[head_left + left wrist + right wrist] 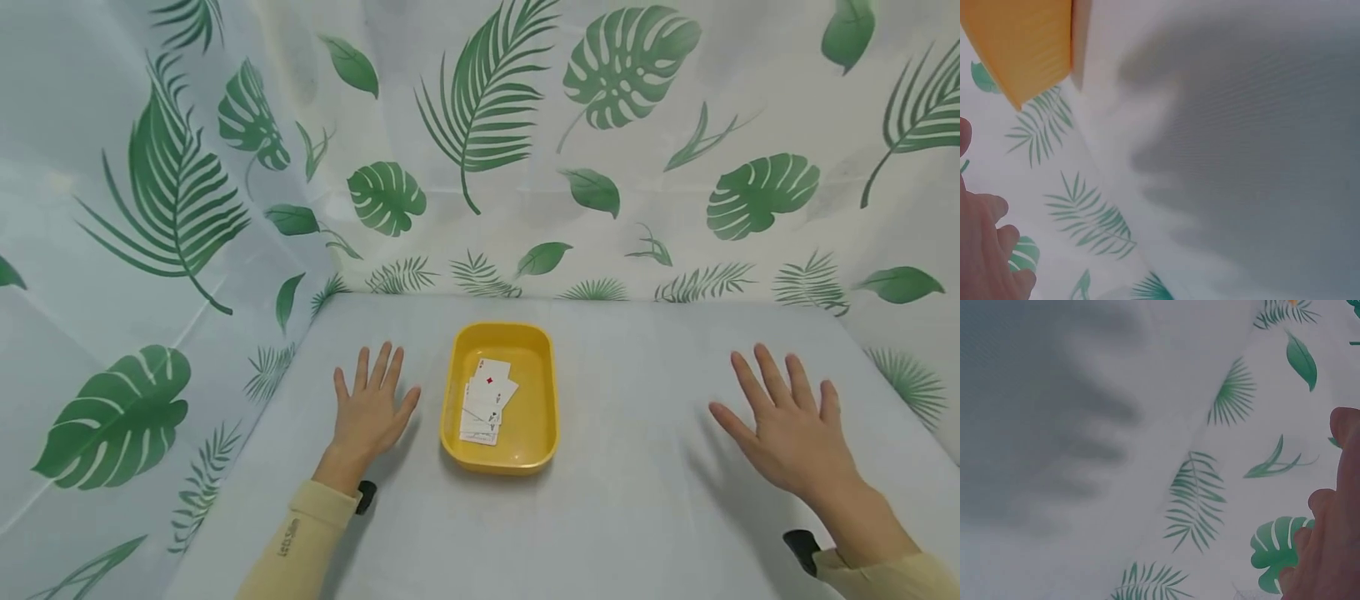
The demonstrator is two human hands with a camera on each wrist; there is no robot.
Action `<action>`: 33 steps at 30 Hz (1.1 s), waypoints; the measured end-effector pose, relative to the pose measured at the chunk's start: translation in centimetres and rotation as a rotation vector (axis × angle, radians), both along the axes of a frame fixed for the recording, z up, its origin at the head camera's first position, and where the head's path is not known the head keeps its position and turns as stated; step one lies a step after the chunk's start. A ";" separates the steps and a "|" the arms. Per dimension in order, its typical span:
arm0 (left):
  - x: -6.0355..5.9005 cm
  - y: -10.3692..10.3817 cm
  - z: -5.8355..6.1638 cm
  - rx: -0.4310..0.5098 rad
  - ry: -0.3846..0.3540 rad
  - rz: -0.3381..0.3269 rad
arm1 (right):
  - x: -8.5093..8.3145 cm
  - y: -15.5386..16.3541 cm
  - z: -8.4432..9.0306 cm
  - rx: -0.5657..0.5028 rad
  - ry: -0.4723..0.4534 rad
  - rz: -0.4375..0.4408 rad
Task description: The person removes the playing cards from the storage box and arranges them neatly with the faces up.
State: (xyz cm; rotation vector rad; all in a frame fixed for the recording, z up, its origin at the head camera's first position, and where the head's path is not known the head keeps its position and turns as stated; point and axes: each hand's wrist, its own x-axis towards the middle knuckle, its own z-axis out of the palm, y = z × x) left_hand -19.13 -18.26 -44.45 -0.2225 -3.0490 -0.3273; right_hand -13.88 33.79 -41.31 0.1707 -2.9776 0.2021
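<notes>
Both hands are flat and spread on the table (637,517), holding nothing: left hand (369,410) just beside the yellow tray (542,392), right hand (791,425) well apart. Playing cards (487,402) sit loosely stacked inside it. They're probably light, thin and slippery, so pinch by the edges.
</notes>
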 end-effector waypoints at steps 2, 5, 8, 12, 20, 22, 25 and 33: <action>-0.2 0.1 0.2 -0.005 0.006 -0.004 | 0.2 0.1 0.0 -0.013 -0.003 -0.010; -0.4 0.3 0.6 0.001 0.006 -0.008 | 0.4 0.5 0.0 -0.032 -0.008 -0.023; -0.7 0.4 0.8 0.012 0.017 -0.013 | 0.5 1.0 0.0 -0.051 -0.012 -0.030; -1.0 0.6 1.0 0.030 0.027 -0.023 | 0.4 1.8 0.3 -0.065 -0.009 -0.033; -0.7 0.6 1.3 0.083 0.068 -0.024 | -0.4 1.9 1.4 -0.079 0.003 -0.030; -0.6 0.7 1.1 0.123 0.094 -0.035 | -0.6 1.5 1.5 -0.092 0.025 -0.021; -0.5 1.1 0.7 0.225 0.124 -0.055 | -1.1 0.8 1.7 -0.117 0.077 -0.007; -0.3 3.3 -0.1 0.596 0.056 -0.026 | -2.9 -1.8 2.3 -0.195 0.344 0.077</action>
